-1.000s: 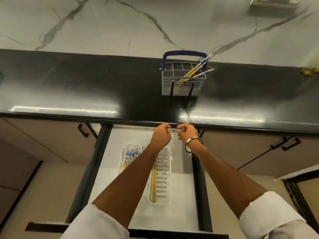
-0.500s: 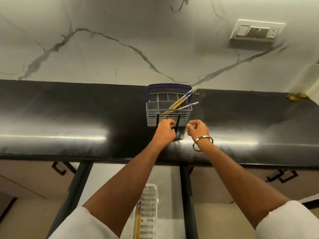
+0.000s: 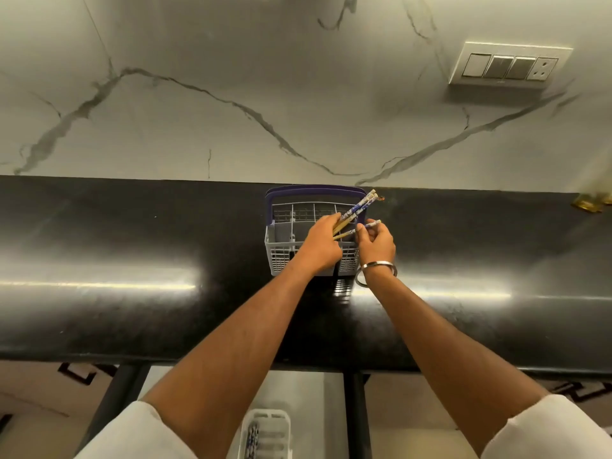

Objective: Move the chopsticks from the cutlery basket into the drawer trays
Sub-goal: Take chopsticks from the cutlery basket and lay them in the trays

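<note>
A white cutlery basket (image 3: 280, 241) with a purple handle stands on the black counter against the wall. Yellow chopsticks with blue-patterned tops (image 3: 360, 205) lean out of its right side. My left hand (image 3: 320, 242) is over the basket, with its fingers closed round the shafts of that bundle. My right hand (image 3: 377, 244), with a metal bangle on the wrist, pinches a single lower chopstick (image 3: 372, 222) between fingertips. Below, the open drawer (image 3: 308, 392) shows a white tray (image 3: 265, 425) holding patterned chopsticks.
The black counter (image 3: 132, 260) runs the full width, with its front edge just above the drawer. A switch plate (image 3: 510, 66) sits on the marble wall. A small golden object (image 3: 592, 202) lies at the far right. Cabinet handles (image 3: 82, 372) flank the drawer.
Both hands rose from the drawer's back edge to the basket and closed on the chopsticks. The view tilted up, so most of the drawer has dropped out of the frame.
</note>
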